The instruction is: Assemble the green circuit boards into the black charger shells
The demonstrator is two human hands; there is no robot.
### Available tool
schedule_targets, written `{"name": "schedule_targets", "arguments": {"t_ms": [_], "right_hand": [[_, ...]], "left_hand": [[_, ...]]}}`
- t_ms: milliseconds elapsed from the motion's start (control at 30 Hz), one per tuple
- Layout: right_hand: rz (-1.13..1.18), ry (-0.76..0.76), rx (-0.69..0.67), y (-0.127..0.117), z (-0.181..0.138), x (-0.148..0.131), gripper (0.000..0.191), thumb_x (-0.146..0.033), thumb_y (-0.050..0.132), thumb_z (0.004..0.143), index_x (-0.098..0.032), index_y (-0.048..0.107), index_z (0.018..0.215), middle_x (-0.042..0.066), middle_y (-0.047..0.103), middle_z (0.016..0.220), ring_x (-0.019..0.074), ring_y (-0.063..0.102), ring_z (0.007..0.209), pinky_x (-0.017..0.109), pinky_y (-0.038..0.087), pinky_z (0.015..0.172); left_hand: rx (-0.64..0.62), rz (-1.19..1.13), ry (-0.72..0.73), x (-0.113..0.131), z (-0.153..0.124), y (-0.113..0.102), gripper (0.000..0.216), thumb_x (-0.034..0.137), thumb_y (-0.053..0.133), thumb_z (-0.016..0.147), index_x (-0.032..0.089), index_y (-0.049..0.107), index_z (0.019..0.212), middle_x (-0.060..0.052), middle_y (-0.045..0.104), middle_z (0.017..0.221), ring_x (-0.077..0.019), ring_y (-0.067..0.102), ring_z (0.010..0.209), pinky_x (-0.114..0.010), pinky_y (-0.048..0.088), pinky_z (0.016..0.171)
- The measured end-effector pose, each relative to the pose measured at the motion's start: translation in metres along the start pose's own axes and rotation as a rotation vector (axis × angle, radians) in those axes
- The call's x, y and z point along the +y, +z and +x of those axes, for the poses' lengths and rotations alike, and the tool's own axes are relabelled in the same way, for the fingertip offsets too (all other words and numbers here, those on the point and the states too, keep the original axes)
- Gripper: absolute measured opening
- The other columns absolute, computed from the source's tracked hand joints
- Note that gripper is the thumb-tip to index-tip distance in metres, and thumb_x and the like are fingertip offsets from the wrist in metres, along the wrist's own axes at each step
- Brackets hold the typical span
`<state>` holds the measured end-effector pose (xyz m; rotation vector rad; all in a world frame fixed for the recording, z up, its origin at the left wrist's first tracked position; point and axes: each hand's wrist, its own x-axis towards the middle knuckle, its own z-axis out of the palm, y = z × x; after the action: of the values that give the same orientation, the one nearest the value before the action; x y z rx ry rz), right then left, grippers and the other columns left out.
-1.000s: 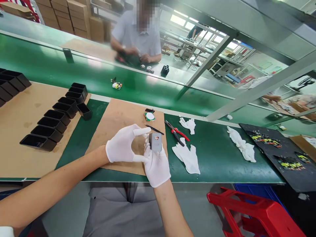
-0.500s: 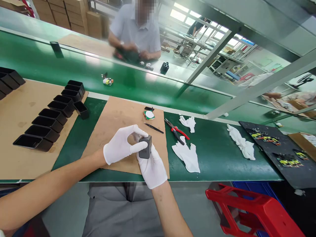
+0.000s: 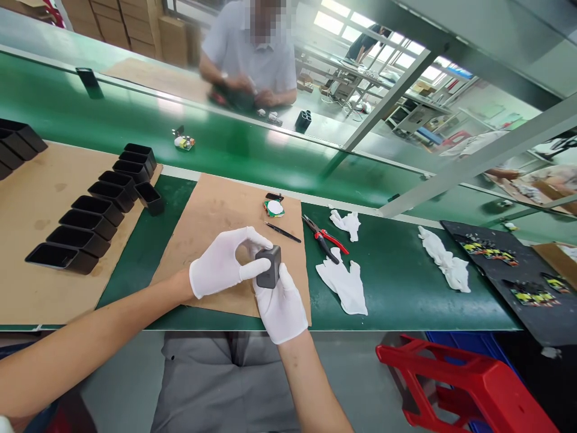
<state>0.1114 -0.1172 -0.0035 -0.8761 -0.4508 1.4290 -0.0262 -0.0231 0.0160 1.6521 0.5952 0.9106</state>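
Note:
Between my two gloved hands is a small black plastic housing [image 3: 269,268], held above a brown cardboard sheet [image 3: 216,204]. My left hand [image 3: 225,261] pinches it from the left, thumb across its near face and fingers at its top. Wrapped around its lower right side is my right hand [image 3: 283,307], palm upward. Beyond the housing lie a black tweezers-like tool [image 3: 283,232] and a small green circuit board with a white round part [image 3: 274,208]. Red-and-black pliers [image 3: 325,237] rest to the right, partly on a white glove [image 3: 345,285].
Rows of open black housings [image 3: 85,240] stand on cardboard at left. A black tray [image 3: 505,270] with several circuit boards lies at right. A green conveyor belt [image 3: 234,147] runs behind, carrying a small board [image 3: 184,140]. Across it sits a person [image 3: 252,57]. A red stool [image 3: 487,379] stands below the table.
Small parts on the conveyor have shifted left. A dark piece now shows by the post at right. Both hands keep their grip on the housing; the view has shifted slightly.

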Motion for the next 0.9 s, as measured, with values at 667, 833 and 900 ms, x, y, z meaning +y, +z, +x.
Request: {"name": "schedule_targets", "arguments": {"t_ms": [667, 833, 900], "right_hand": [[0.024, 0.077, 0.064, -0.004, 0.008, 0.005, 0.035, -0.053, 0.058, 0.102, -0.024, 0.079, 0.107, 0.003, 0.078, 0.094, 0.0159, 0.073, 0.092, 0.026, 0.062, 0.087], [-0.023, 0.067, 0.021, 0.002, 0.009, 0.006, 0.039, -0.059, 0.055, 0.102, -0.026, 0.076, 0.104, 0.001, 0.073, 0.082, 0.0169, 0.067, 0.074, 0.031, 0.061, 0.073], [-0.076, 0.06, 0.003, 0.003, 0.009, 0.009, 0.046, -0.067, 0.058, 0.098, -0.024, 0.075, 0.092, 0.001, 0.07, 0.075, 0.0184, 0.064, 0.069, 0.032, 0.059, 0.065]], "left_hand": [[0.104, 0.299, 0.095, -0.016, -0.002, 0.015, 0.048, 0.032, 0.085, 0.074, 0.026, 0.064, 0.117, -0.003, 0.071, 0.102, -0.025, 0.071, 0.092, -0.039, 0.058, 0.087], [0.121, 0.199, 0.02, -0.005, -0.003, 0.008, 0.038, 0.036, 0.084, 0.075, 0.025, 0.063, 0.105, -0.003, 0.076, 0.098, -0.0255, 0.073, 0.092, -0.039, 0.059, 0.087], [0.107, 0.189, 0.029, -0.004, -0.003, 0.006, 0.037, 0.035, 0.084, 0.075, 0.025, 0.063, 0.103, -0.003, 0.076, 0.096, -0.0254, 0.073, 0.09, -0.039, 0.059, 0.086]]}}
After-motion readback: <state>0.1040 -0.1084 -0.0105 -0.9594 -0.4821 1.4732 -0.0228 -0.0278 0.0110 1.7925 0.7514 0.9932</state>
